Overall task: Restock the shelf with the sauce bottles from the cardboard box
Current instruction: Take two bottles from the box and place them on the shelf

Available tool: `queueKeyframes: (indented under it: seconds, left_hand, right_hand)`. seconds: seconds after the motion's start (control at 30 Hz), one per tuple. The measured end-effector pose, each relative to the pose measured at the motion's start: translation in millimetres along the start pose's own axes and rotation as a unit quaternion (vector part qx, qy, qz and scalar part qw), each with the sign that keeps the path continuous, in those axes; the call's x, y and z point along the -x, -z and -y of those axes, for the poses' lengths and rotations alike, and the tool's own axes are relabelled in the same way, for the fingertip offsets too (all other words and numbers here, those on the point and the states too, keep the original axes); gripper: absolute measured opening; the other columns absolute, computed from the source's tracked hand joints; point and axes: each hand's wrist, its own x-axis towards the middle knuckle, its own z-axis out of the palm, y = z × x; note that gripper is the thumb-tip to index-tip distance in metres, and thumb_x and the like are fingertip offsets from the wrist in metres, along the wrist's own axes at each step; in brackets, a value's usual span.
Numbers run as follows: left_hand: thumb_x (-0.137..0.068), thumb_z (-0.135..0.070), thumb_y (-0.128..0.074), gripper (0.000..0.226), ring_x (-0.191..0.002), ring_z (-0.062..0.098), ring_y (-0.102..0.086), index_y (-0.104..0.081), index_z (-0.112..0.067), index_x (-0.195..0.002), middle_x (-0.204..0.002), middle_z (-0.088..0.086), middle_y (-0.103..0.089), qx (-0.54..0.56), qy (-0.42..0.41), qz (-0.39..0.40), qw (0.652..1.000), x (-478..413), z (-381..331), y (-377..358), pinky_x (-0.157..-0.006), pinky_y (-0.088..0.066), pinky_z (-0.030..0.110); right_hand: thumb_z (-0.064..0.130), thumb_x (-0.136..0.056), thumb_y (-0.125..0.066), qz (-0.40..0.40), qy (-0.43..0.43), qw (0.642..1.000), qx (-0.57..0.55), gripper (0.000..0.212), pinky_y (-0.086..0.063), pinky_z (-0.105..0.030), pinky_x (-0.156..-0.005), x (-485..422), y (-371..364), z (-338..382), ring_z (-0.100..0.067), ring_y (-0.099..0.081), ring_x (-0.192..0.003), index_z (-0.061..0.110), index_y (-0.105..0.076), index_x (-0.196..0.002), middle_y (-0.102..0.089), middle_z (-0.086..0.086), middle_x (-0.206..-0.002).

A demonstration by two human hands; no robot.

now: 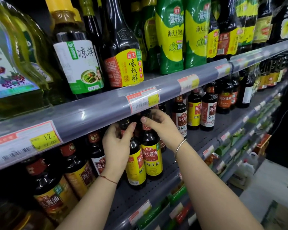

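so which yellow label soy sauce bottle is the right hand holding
The soy sauce bottle further right, label fully showing; the right hand grips its top. The left hand holds the neighbouring bottle, label half hidden.

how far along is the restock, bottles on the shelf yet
Done: other bottles already line the shelf. In hand: the left hand grips the left bottle, the right hand the right bottle, both by the neck. Left: bare shelf beside them; the box is out of view, so the remainder is unknown.

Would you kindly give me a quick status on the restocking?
Left hand grips left bottle; right hand grips right bottle. Both upright on middle shelf. Price rail close overhead.
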Motion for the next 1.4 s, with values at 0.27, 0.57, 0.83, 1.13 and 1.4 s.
queueKeyframes:
  seconds: [0.27, 0.57, 0.83, 1.13, 1.4]
  left_hand:
    - [-0.078, -0.055, -0.057, 0.048, -0.091, 0.006, -0.069, -0.063, -0.016, -0.105, -0.094, -0.003, -0.074, 0.039, 0.034, 0.084, 0.995, -9.6, 7.8, 6.4, -0.093, -0.053, 0.04]
    - [-0.081, -0.068, -0.047, 0.054, -0.103, 0.015, -0.066, -0.062, -0.024, -0.109, -0.105, 0.001, -0.072, 0.065, 0.036, 0.11, 0.991, -9.5, 11.5, -1.0, -0.099, -0.048, 0.048]
    - [-0.078, -0.059, -0.055, 0.062, -0.115, -0.002, -0.054, -0.042, -0.036, -0.134, -0.122, -0.021, -0.059, 0.011, 0.041, 0.146, 0.988, 3.3, 19.6, 3.1, -0.103, -0.045, 0.036]
    - [-0.063, -0.046, -0.079, 0.107, -0.135, 0.006, -0.036, -0.004, -0.059, -0.138, -0.148, -0.017, -0.032, 0.01, 0.068, 0.142, 0.987, 49.9, 43.3, 10.3, -0.11, -0.037, 0.04]
    - [-0.069, -0.031, -0.082, 0.099, -0.115, 0.007, -0.053, -0.014, -0.048, -0.139, -0.136, -0.011, -0.05, -0.071, 0.096, 0.163, 0.979, 66.9, 79.9, 7.4, -0.099, -0.045, 0.032]
  right_hand:
    - [0.035, -0.077, -0.072, -0.007, 0.003, 1.0, -0.021, 0.044, -0.046, -0.049, -0.101, 0.1, 1.9, 0.9, -0.03, -0.062, -0.108, 0.01, -0.061, -0.112, -0.065, -0.019, -0.112]
    - [0.051, -0.069, -0.07, -0.009, 0.004, 1.0, -0.009, 0.059, -0.047, -0.044, -0.101, 0.9, 4.4, -6.4, -0.023, -0.061, -0.111, 0.014, -0.06, -0.115, -0.066, -0.011, -0.114]
    - [0.031, -0.082, -0.069, 0.003, 0.0, 1.0, -0.006, 0.043, -0.049, -0.036, -0.096, 7.5, 8.2, -12.1, -0.022, -0.062, -0.109, 0.014, -0.058, -0.121, -0.066, -0.012, -0.115]
    - [0.012, -0.081, -0.069, 0.057, -0.029, 0.996, -0.057, 0.067, -0.048, -0.014, -0.091, 53.6, 12.0, -56.9, 0.014, -0.051, -0.115, 0.034, -0.039, -0.136, -0.051, 0.022, -0.131]
    - [0.032, -0.066, -0.084, 0.047, -0.062, 0.996, 0.04, 0.09, -0.049, -0.034, -0.099, 69.7, 11.4, -86.0, -0.003, -0.055, -0.118, 0.061, -0.026, -0.129, -0.053, 0.016, -0.131]
